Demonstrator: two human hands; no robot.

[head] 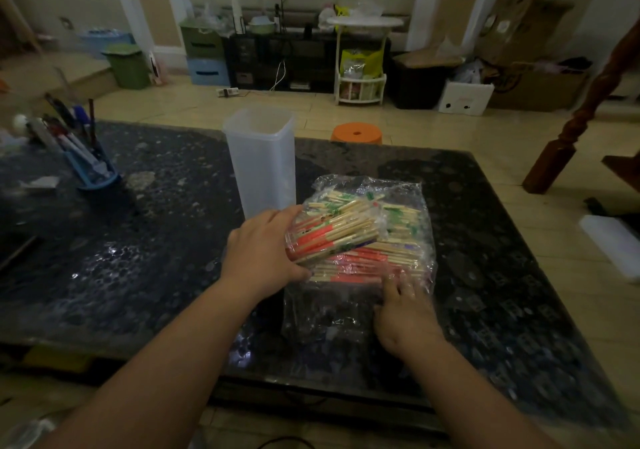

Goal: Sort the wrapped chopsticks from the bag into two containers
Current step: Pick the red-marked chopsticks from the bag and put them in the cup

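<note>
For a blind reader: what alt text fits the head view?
A left hand grips a bundle of red-wrapped wooden chopsticks at a clear plastic bag holding more; the right hand rests on the bag. A tall translucent plastic container stands behind, on a dark table.

Left half: bare table (145, 248) top runs from the pen holder (93, 175) to the left hand (263, 251); wide passage.
Pen holder: far left, pens leaning out up and left; well apart from the container (259, 161).
Container: upright just behind the left hand, near the bag (398, 213); mouth open upward.
Centre right: bag lies flat; left hand grips a chopsticks (332, 237) bundle at its left edge, right hand (403, 313) rests on its near part.
Between forearms: narrow gap over the bag's near end.
Right strip: bare top between bag and table edge.
Beyond far edge: stool (356, 132), behind and right of the container.
</note>
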